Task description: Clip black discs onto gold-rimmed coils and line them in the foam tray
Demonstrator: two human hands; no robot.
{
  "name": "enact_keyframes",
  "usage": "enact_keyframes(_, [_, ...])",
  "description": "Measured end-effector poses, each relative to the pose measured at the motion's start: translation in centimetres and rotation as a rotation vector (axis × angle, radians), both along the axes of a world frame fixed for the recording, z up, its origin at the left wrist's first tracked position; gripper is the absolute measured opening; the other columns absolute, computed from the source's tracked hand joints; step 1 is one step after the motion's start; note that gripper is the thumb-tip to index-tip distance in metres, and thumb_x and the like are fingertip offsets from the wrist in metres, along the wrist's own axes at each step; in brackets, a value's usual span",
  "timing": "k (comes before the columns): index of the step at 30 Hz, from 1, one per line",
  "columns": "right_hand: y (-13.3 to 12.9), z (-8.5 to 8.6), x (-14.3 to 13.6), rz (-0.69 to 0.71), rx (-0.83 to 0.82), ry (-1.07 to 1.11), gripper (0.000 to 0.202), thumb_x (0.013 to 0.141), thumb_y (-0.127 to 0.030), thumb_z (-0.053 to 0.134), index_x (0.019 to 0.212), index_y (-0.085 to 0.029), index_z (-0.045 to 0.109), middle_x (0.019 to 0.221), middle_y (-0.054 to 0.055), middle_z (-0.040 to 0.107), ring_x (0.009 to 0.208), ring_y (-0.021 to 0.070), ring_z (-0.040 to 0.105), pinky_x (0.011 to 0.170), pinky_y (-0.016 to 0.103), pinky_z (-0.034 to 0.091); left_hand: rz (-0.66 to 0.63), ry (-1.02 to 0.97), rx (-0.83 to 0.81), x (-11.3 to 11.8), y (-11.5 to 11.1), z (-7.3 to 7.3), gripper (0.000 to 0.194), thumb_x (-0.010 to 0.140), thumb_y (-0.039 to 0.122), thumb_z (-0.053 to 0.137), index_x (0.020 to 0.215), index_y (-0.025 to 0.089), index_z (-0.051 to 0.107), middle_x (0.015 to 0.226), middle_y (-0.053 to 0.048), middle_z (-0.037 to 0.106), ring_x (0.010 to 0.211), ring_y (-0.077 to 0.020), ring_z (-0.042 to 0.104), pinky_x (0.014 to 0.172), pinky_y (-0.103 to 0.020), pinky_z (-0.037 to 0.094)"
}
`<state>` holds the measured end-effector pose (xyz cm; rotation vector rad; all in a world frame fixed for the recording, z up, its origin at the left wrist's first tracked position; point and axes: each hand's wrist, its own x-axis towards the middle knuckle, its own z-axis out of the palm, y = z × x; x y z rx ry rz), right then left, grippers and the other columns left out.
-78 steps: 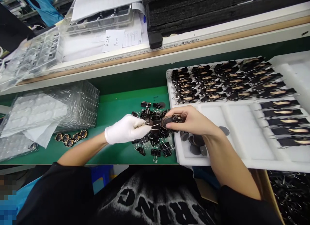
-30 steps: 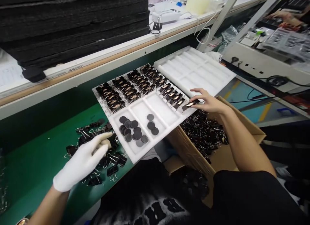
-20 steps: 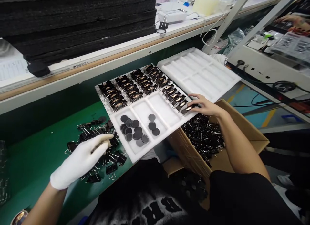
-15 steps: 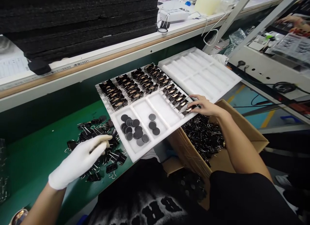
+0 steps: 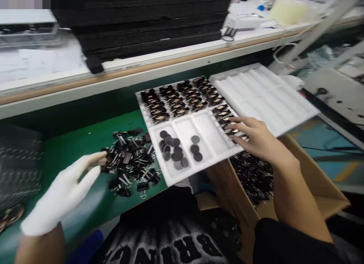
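Note:
My left hand (image 5: 64, 192), in a white glove, is at the left edge of a loose pile of black binder clips (image 5: 133, 154) on the green table. Its thumb and index finger are apart, with nothing visible between them. My bare right hand (image 5: 257, 139) lies over the right-hand column of clips (image 5: 223, 114) in a white compartmented tray (image 5: 178, 177). Its fingers are spread, and they hide the near clips of that column. More clips in rows fill the tray's far compartments. Black round discs (image 5: 178, 153) lie in two near compartments.
A second white tray (image 5: 284, 101) lies beyond on the right. Below stands a cardboard box (image 5: 309, 176) with many clips inside. A shelf edge (image 5: 170, 63) runs across the back, bearing a black stack (image 5: 153, 25). Clear plastic packaging (image 5: 19, 161) stands at far left.
The view has swung left. My left hand has drawn back leftward from the middle of the clip pile to its edge, its fingers parting wider. My right hand still rests at the clip column, fingers spread.

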<state>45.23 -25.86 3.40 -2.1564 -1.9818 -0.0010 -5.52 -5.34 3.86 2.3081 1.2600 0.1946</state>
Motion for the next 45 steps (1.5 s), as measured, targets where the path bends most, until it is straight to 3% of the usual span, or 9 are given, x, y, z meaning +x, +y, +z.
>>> enact_keyframes(4, [5.0, -1.3, -9.0, 0.316, 0.011, 0.047, 0.027, 0.104, -0.029, 0.047, 0.120, -0.025, 0.067, 0.129, 0.012, 0.068, 0.112, 0.0313, 0.066, 0.096, 0.049, 0.051, 0.055, 0.011, 0.286, -2.3, -2.6, -3.0, 0.068, 0.092, 0.044, 0.053, 0.153, 0.018, 0.038, 0.158, -0.019, 0.041, 0.145, -0.0382, 0.043, 0.120, -0.058, 0.038])
enact_keyframes(8, [8.5, -4.6, -13.5, 0.426, -0.045, -0.049, 0.036, 0.103, -0.039, 0.048, 0.127, -0.019, 0.064, 0.125, 0.016, 0.068, 0.103, 0.0353, 0.067, 0.083, 0.049, 0.054, 0.029, 0.143, 0.318, -4.2, -6.9, -8.3, 0.111, 0.068, 0.065, 0.079, 0.156, 0.013, 0.034, 0.165, -0.031, 0.017, 0.154, -0.0533, 0.018, 0.119, -0.067, 0.031])
enact_keyframes(15, [12.8, -7.0, -14.8, 0.558, -0.042, -0.022, 0.047, 0.104, -0.048, 0.038, 0.137, -0.025, 0.060, 0.137, 0.015, 0.064, 0.116, 0.0391, 0.063, 0.084, 0.053, 0.052, 0.056, 0.106, 0.305, 0.4, -11.5, -12.9, 0.101, 0.063, 0.082, 0.075, 0.144, 0.025, 0.057, 0.159, -0.028, 0.033, 0.151, -0.0622, 0.012, 0.112, -0.076, 0.027])
enact_keyframes(20, [14.9, -8.0, -14.4, 0.642, -0.112, 0.104, 0.040, 0.105, -0.047, 0.041, 0.119, -0.026, 0.072, 0.122, 0.010, 0.075, 0.110, 0.0329, 0.070, 0.086, 0.050, 0.051, 0.139, 0.127, 0.395, 5.0, -9.4, -13.3, 0.105, 0.068, 0.076, 0.076, 0.155, 0.027, 0.045, 0.162, -0.025, 0.033, 0.151, -0.0572, 0.019, 0.113, -0.073, 0.025])
enact_keyframes(25, [15.9, -8.1, -13.2, 0.669, -0.179, 0.223, 0.038, 0.103, -0.044, 0.046, 0.108, -0.023, 0.077, 0.109, 0.009, 0.079, 0.104, 0.0302, 0.074, 0.092, 0.046, 0.056, 0.152, 0.094, 0.522, 4.7, -9.4, -13.6, 0.105, 0.066, 0.090, 0.064, 0.151, 0.029, 0.051, 0.159, -0.021, 0.039, 0.151, -0.0532, 0.022, 0.115, -0.067, 0.024])
enact_keyframes(29, [16.4, -7.5, -13.2, 0.641, -0.218, 0.278, 0.035, 0.098, -0.042, 0.049, 0.106, -0.026, 0.078, 0.107, 0.007, 0.080, 0.101, 0.0303, 0.075, 0.089, 0.045, 0.060, 0.205, 0.044, 0.623, -0.9, -9.6, -12.9, 0.103, 0.067, 0.095, 0.057, 0.140, 0.023, 0.060, 0.146, -0.021, 0.052, 0.145, -0.0470, 0.036, 0.116, -0.058, 0.029])
enact_keyframes(36, [16.6, -5.9, -11.9, 0.322, -0.374, 0.447, 0.035, 0.086, -0.066, 0.059, 0.098, -0.037, 0.075, 0.111, 0.008, 0.077, 0.092, 0.0275, 0.073, 0.061, 0.037, 0.056, 0.751, 0.408, 0.381, -15.5, -8.2, -10.5, 0.098, 0.074, 0.071, 0.074, 0.148, 0.014, 0.048, 0.143, -0.024, 0.051, 0.125, -0.0425, 0.054, 0.102, -0.053, 0.044])
enact_keyframes(40, [16.5, -4.1, -13.2, 0.046, -0.254, 0.621, 0.059, 0.072, -0.086, 0.063, 0.097, -0.033, 0.070, 0.089, 0.014, 0.077, 0.078, 0.0299, 0.073, 0.069, 0.046, 0.056, 0.586, 0.348, 0.249, -19.0, -7.3, -10.6, 0.050, 0.088, 0.054, 0.066, 0.124, 0.019, 0.064, 0.120, -0.013, 0.065, 0.114, -0.0306, 0.060, 0.100, -0.042, 0.048])
enact_keyframes(45, [15.9, -2.6, -17.9, -0.063, -0.131, 1.075, 0.049, 0.072, -0.069, 0.081, 0.099, -0.028, 0.074, 0.083, 0.012, 0.076, 0.070, 0.0267, 0.075, 0.076, 0.045, 0.061, 0.365, 0.209, 0.364, -17.0, -4.8, -9.9, 0.036, 0.086, 0.049, 0.070, 0.102, 0.018, 0.067, 0.099, -0.009, 0.071, 0.097, -0.0243, 0.067, 0.089, -0.035, 0.053])
